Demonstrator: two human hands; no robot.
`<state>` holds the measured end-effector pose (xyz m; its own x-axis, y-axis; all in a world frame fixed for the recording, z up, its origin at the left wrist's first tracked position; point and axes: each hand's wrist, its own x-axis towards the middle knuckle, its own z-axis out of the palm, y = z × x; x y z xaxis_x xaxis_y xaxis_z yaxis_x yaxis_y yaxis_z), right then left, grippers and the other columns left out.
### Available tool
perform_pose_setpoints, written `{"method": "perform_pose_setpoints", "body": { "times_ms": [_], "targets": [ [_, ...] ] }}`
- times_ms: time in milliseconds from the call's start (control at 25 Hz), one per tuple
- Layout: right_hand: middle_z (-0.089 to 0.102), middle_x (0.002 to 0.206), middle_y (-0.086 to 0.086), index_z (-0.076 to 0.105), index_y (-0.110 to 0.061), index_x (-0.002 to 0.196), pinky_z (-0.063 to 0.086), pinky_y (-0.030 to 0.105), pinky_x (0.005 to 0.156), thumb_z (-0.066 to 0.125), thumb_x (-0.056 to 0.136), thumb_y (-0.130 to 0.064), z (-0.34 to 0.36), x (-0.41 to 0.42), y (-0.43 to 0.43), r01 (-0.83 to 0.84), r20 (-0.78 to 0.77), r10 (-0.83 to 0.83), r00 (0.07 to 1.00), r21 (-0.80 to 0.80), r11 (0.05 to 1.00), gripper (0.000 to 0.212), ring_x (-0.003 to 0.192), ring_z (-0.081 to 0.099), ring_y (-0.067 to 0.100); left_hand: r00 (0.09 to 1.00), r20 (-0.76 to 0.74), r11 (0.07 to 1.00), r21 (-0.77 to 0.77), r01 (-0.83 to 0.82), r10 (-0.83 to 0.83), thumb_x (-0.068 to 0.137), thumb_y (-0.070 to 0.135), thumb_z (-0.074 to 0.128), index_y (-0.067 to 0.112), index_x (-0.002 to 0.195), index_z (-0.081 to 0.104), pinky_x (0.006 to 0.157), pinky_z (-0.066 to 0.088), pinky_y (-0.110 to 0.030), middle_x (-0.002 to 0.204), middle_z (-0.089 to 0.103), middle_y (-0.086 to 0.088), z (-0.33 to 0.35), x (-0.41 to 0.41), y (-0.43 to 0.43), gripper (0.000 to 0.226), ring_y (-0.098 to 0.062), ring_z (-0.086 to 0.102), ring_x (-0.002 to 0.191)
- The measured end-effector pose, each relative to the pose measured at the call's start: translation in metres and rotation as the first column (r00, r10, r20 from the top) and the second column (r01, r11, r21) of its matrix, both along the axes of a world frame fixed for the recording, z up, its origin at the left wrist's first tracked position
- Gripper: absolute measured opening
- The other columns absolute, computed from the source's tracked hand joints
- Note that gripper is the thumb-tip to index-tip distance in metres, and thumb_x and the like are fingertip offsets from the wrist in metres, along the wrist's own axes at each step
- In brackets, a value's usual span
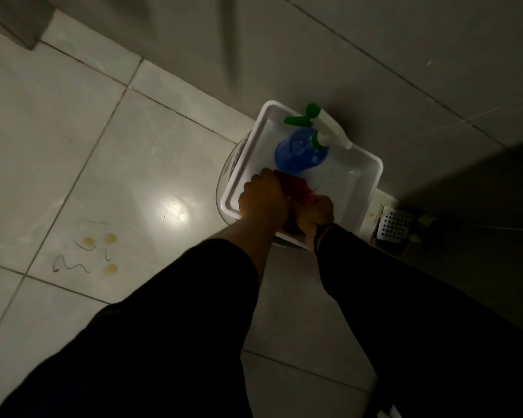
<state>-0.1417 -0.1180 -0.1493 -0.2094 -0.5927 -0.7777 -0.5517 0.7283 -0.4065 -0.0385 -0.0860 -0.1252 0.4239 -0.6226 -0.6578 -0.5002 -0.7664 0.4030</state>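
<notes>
A white plastic tub (366, 179) stands on the tiled floor against the wall. Inside it a blue spray bottle (299, 152) with a green and white trigger head stands upright at the far end. At the tub's near end both hands grip a red cloth (296, 185). My left hand (263, 197) holds the cloth's left side, fingers curled over it. My right hand (317, 212) clutches its right side, with a dark band at the wrist. Most of the cloth is hidden by the hands.
The white floor tiles carry yellow spots and dark scribbled marks (88, 248) to the left. A metal floor drain (393, 226) lies right of the tub, near the wall (375, 40). A clear rounded container (227, 173) sits under the tub's left side.
</notes>
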Motion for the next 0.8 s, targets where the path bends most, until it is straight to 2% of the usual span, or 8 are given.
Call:
{"method": "perform_pose_setpoints", "body": {
  "times_ms": [120,240,320,400,480,640,720,800],
  "targets": [
    [0.075,0.121,0.014,0.071,-0.009,0.125,0.066,0.034,0.087,0.076,0.1,-0.013,0.014,-0.002,0.0,0.129,0.096,-0.119,0.988,-0.103,0.986,0.026,0.119,0.072,0.039,0.968,-0.203,0.988,-0.026,-0.155,0.146,0.1,0.037,0.059,0.01,0.134,0.06,0.095,0.052,-0.043,0.133,0.065,-0.016,0.016,0.007,-0.004,0.043,-0.037,0.067,0.121],
    [0.067,0.138,0.011,0.046,-0.023,0.151,0.062,0.036,0.088,0.082,0.093,-0.013,0.058,0.01,0.017,0.158,0.189,-0.113,0.976,-0.245,0.956,0.069,0.119,0.068,0.027,0.913,-0.314,0.94,-0.129,-0.314,0.262,0.094,0.036,0.067,0.013,0.131,0.06,0.092,0.054,-0.039,0.123,0.066,-0.008,0.058,0.022,0.017,0.044,-0.027,0.068,0.109],
    [0.065,0.136,0.002,0.043,-0.032,0.152,0.064,0.042,0.093,0.089,0.087,-0.03,0.098,0.021,0.042,-0.078,0.117,0.135,0.984,-0.395,0.915,0.08,0.121,0.068,0.024,0.834,-0.407,0.88,-0.13,-0.456,0.372,0.093,0.036,0.069,0.019,0.136,0.056,0.088,0.052,-0.032,0.116,0.062,0.005,0.087,0.038,0.048,0.048,-0.016,0.062,0.101],
    [0.058,0.152,0.002,0.046,-0.03,0.154,0.057,0.051,0.112,0.085,0.088,-0.041,0.126,0.03,0.075,-0.4,-0.071,0.444,0.893,-0.573,0.715,0.077,0.137,0.061,0.027,0.758,-0.469,0.837,-0.071,-0.543,0.452,0.092,0.036,0.071,0.022,0.142,0.053,0.082,0.052,-0.026,0.116,0.062,0.008,0.109,0.058,0.09,0.055,-0.012,0.06,0.099],
    [0.052,0.165,0.005,0.053,-0.033,0.153,0.044,0.06,0.126,0.066,0.099,-0.032,0.137,0.053,0.114,-0.634,-0.152,0.739,0.657,-0.642,0.431,0.056,0.152,0.05,0.03,0.651,-0.513,0.765,0.016,-0.644,0.559,0.091,0.036,0.073,0.023,0.139,0.055,0.089,0.061,-0.035,0.122,0.067,0.004,0.117,0.088,0.142,0.053,-0.016,0.067,0.106],
    [0.051,0.168,-0.01,0.042,-0.041,0.161,0.045,0.047,0.129,0.059,0.098,-0.043,0.119,0.122,0.199,-0.762,0.487,0.791,0.37,-0.328,0.558,0.065,0.155,0.049,0.011,0.223,-0.66,0.479,0.235,-0.846,0.718,0.094,0.026,0.073,0.012,0.112,0.068,0.077,0.068,-0.04,0.107,0.08,-0.012,0.104,0.153,0.247,0.023,-0.024,0.08,0.086],
    [0.062,0.153,-0.025,0.04,-0.046,0.159,0.057,0.025,0.113,0.082,0.09,-0.033,0.089,0.156,0.233,-0.803,0.502,0.797,0.335,-0.291,0.521,0.081,0.145,0.06,0.004,0.084,-0.685,0.388,0.302,-0.871,0.723,0.095,0.027,0.07,0.015,0.09,0.076,0.067,0.065,-0.035,0.083,0.082,-0.006,0.083,0.181,0.291,0.014,-0.02,0.079,0.069],
    [0.074,0.136,-0.016,0.04,-0.037,0.159,0.065,0.023,0.093,0.086,0.09,-0.01,0.047,0.188,0.259,-0.775,0.505,0.745,0.436,-0.209,0.596,0.088,0.128,0.073,0.019,-0.061,-0.694,0.263,0.352,-0.898,0.718,0.097,0.039,0.067,0.019,0.089,0.077,0.069,0.065,-0.035,0.071,0.081,0.001,0.049,0.206,0.33,0.024,-0.02,0.078,0.069]
  ]
}}
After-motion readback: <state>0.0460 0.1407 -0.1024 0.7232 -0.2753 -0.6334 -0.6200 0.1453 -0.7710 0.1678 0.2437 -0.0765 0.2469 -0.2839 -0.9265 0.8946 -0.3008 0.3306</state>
